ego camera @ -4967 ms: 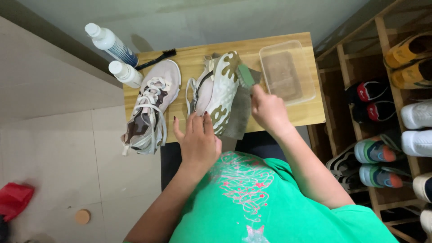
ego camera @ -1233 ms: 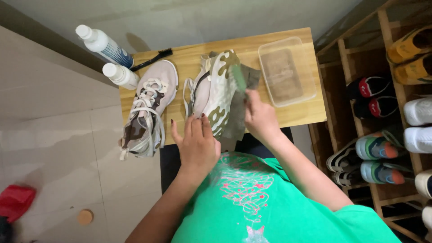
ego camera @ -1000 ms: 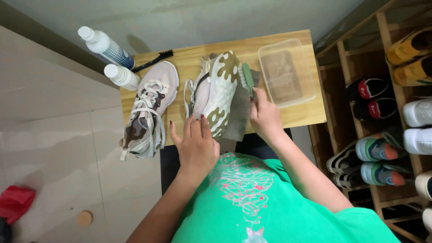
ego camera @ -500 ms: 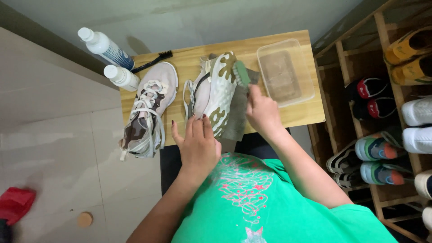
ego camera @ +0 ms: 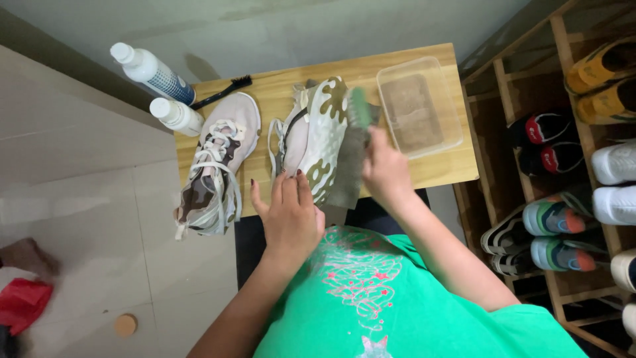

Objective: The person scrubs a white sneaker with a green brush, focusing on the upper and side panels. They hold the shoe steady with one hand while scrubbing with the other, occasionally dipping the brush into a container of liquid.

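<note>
Two hands at a camouflage-patterned sneaker (ego camera: 318,142) lying on its side on a small wooden table (ego camera: 437,169).
Nearest, the left hand (ego camera: 288,212) lies palm down, fingers together and extended, its fingertips pressing the sneaker's heel end without closing around it. The right hand (ego camera: 384,169), just right of the sneaker, is clamped on a green brush (ego camera: 360,108) whose head meets the sole near the toe; a grey cloth (ego camera: 348,172) lies under it. Left of the sneaker rests its pale pink partner (ego camera: 215,166). Right of the sneaker stands a clear plastic tub (ego camera: 450,109) holding murky water. Beyond the partner lie a black brush (ego camera: 222,91) and two white-capped bottles (ego camera: 156,73).
</note>
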